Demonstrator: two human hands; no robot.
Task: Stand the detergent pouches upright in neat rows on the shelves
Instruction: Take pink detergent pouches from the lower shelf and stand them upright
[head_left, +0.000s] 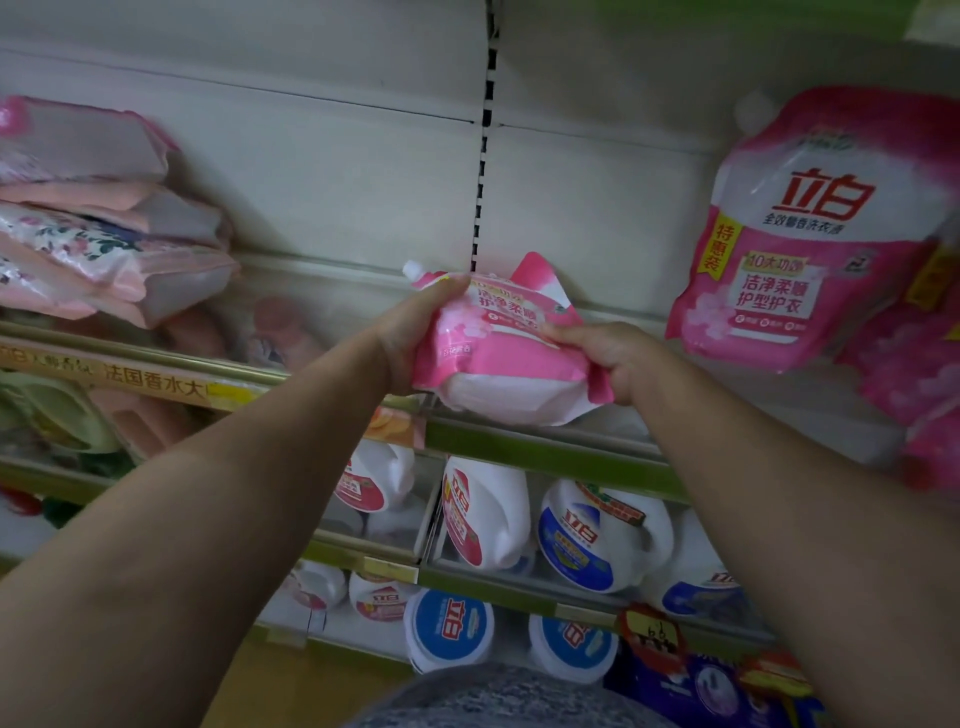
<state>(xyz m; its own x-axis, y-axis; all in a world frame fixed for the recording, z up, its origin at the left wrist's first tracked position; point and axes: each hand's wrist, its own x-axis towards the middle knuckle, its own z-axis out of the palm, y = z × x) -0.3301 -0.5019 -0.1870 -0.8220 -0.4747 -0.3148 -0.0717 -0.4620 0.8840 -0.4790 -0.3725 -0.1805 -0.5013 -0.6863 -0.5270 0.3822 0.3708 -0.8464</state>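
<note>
I observe one pink-and-white pouch (506, 340) held in both hands at the front edge of the upper shelf (545, 449), near the middle of the view. It is tilted, its white spout pointing up and to the left, and its rounded white base sits at or just over the shelf's green lip; I cannot tell whether it rests on the shelf. My left hand (415, 338) grips the pouch's left side, fingers wrapped round the edge just below the spout. My right hand (613, 358) pinches the right edge, fingers curled and clamped on the pink seam.

To the right on the same shelf, a larger pouch (810, 234) of the same pink design stands roughly upright, leaning slightly, with red lettering across its front. More pink pouches (914, 374) crowd just beside it at the far right edge, partly cut off by the frame.

To the left on the same level, a stack of pink packs (104, 218) lies flat, one on another. A yellow price strip (130, 374) with printed characters runs below them.

On the shelves beneath, white jugs (488, 514) with red and blue labels stand in rows. The beige back panel (337, 171) carries a slotted upright (485, 130) down its middle.
</note>
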